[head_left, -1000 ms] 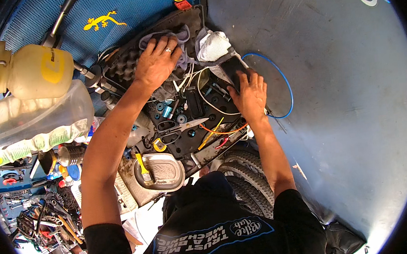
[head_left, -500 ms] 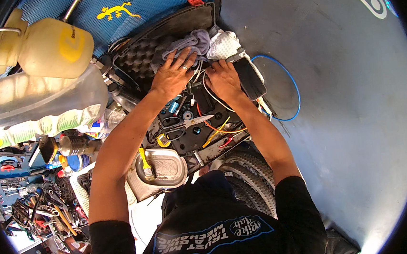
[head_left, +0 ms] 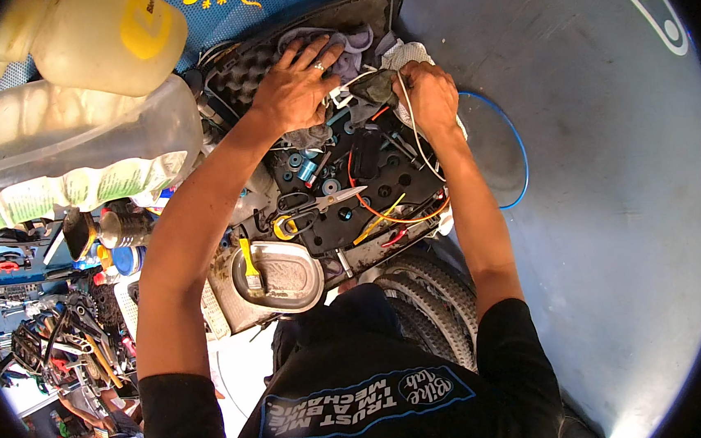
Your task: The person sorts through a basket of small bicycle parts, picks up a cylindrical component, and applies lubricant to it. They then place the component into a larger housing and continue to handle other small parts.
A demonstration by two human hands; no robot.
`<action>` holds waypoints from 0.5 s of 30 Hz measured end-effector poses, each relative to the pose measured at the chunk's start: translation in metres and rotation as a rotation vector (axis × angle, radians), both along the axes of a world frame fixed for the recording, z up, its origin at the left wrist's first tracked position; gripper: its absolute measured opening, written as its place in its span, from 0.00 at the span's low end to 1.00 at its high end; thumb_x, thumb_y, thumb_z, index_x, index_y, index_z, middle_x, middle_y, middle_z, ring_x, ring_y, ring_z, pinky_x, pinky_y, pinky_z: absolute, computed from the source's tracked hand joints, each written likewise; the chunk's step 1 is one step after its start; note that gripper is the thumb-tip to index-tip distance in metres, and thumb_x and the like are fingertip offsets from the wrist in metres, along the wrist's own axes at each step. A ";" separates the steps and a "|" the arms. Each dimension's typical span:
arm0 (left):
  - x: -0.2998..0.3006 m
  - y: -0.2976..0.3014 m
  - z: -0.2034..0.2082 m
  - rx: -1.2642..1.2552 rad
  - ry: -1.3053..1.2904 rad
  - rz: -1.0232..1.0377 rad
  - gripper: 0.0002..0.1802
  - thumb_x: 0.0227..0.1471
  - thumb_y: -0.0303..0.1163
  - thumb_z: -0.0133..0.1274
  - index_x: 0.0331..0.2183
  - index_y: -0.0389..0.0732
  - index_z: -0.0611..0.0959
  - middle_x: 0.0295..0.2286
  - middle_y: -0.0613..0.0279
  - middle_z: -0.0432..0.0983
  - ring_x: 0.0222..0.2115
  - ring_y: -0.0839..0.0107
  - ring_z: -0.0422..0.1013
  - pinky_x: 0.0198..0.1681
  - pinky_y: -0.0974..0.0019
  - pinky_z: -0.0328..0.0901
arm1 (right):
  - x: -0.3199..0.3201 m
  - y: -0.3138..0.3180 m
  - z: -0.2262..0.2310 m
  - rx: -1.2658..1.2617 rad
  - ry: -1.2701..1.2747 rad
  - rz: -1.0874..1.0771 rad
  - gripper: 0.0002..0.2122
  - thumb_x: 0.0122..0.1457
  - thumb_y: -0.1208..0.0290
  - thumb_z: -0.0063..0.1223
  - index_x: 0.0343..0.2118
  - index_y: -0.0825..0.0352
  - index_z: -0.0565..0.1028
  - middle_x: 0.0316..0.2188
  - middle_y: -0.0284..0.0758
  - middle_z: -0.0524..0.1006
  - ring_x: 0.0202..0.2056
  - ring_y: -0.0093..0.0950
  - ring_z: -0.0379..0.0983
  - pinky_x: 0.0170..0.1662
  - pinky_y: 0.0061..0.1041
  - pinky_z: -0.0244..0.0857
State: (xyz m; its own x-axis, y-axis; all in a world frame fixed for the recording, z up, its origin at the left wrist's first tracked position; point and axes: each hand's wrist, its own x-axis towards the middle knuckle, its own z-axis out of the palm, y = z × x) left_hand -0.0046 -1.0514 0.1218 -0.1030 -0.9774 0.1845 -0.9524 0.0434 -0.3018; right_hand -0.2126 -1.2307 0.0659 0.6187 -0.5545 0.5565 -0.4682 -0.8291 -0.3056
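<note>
Left hand: the left hand (head_left: 301, 87) lies spread, fingers wide and palm down, on a grey rag (head_left: 335, 45) at the top of an open black tool case (head_left: 342, 220) — pressing on it, gripping nothing that shows.

Right hand: the right hand (head_left: 427, 89), at three o'clock of the left and just beside it, is curled around a dark wad of cloth (head_left: 375, 85); a pale cable (head_left: 409, 124) runs across its knuckles. Whether the fingers pinch the cable too cannot be told.

Case: the tray below both hands is crowded — small blue parts, an orange wire (head_left: 383, 212) looping at six o'clock of the right hand, and scissors (head_left: 317, 209) with a yellow grip at six o'clock of the left.

Outward: a metal dish (head_left: 285, 275) holding a yellow-handled brush (head_left: 249, 268) sits at the case's seven o'clock; bicycle tyres (head_left: 423, 304) lie beneath it. A blue hoop (head_left: 518, 148) rests on the grey floor at three o'clock. Translucent jugs (head_left: 73, 150) stand at nine o'clock.

Progress: judging by the clutter, the sorting looks about midway — cloths gathered at the top under the hands, wires and tools below not yet set in order.
</note>
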 end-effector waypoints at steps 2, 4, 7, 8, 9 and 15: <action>0.001 -0.003 0.004 -0.002 0.000 0.000 0.28 0.40 0.48 0.71 0.46 0.53 0.86 0.69 0.60 0.58 0.71 0.54 0.51 0.71 0.40 0.51 | -0.001 0.001 -0.003 0.050 0.002 -0.009 0.10 0.57 0.63 0.67 0.36 0.65 0.83 0.34 0.43 0.84 0.38 0.47 0.81 0.46 0.44 0.73; 0.000 -0.007 0.010 0.025 0.004 0.021 0.33 0.39 0.47 0.72 0.50 0.54 0.85 0.70 0.61 0.56 0.71 0.53 0.50 0.71 0.40 0.51 | -0.003 0.002 -0.007 0.088 -0.013 -0.021 0.11 0.59 0.64 0.67 0.40 0.64 0.82 0.33 0.44 0.83 0.37 0.49 0.81 0.43 0.47 0.73; 0.003 -0.009 0.017 0.055 0.018 0.061 0.37 0.37 0.46 0.73 0.53 0.55 0.85 0.70 0.63 0.54 0.72 0.53 0.48 0.71 0.39 0.52 | -0.005 0.008 -0.004 0.211 0.007 -0.110 0.14 0.60 0.64 0.64 0.46 0.61 0.77 0.31 0.44 0.83 0.36 0.52 0.81 0.42 0.48 0.73; 0.003 -0.010 0.021 0.070 0.026 0.063 0.36 0.37 0.46 0.73 0.52 0.55 0.85 0.70 0.63 0.54 0.72 0.53 0.48 0.71 0.39 0.53 | -0.005 0.008 -0.002 0.243 0.007 -0.125 0.15 0.61 0.64 0.63 0.47 0.60 0.75 0.31 0.45 0.83 0.36 0.52 0.81 0.42 0.49 0.72; 0.004 -0.010 0.025 0.084 0.034 0.064 0.36 0.37 0.45 0.73 0.52 0.54 0.85 0.70 0.63 0.54 0.72 0.53 0.48 0.71 0.39 0.53 | -0.005 0.007 0.000 0.275 0.008 -0.141 0.15 0.61 0.64 0.62 0.49 0.59 0.73 0.30 0.45 0.84 0.36 0.53 0.81 0.42 0.50 0.72; -0.005 -0.011 0.041 0.104 -0.015 0.163 0.38 0.42 0.50 0.72 0.57 0.56 0.83 0.70 0.66 0.56 0.72 0.60 0.49 0.73 0.50 0.53 | -0.005 -0.002 0.003 0.319 -0.029 -0.214 0.16 0.62 0.64 0.58 0.49 0.60 0.68 0.29 0.49 0.83 0.36 0.58 0.80 0.42 0.53 0.71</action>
